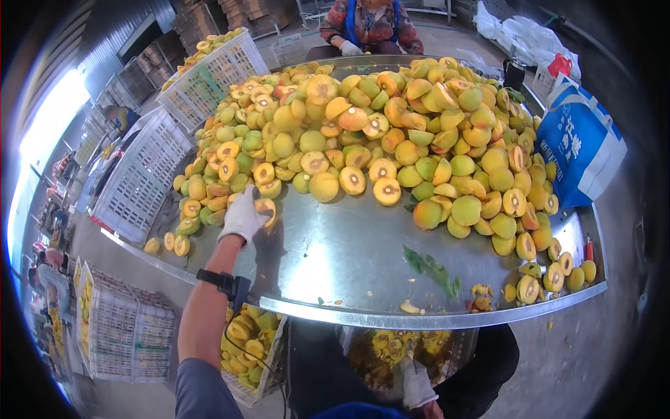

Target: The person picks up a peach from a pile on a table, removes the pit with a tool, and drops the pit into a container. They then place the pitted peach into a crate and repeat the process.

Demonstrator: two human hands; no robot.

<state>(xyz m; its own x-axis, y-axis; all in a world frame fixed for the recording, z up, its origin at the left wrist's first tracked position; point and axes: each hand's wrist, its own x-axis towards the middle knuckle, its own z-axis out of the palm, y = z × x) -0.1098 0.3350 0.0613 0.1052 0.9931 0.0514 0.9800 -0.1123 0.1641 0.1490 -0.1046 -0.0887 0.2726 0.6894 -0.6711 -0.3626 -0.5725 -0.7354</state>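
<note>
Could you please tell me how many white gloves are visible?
3: on the wearer's left hand by fruit, on their right hand over scraps, and on the co-worker across the table; more may be hidden.

White gloves, black wrist strap, grey sleeve

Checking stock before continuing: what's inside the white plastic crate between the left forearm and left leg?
The crate shows yellow-green fruit, some with cut faces visible. Lower layers are covered, and the silvery metal table hides its far part.
</note>
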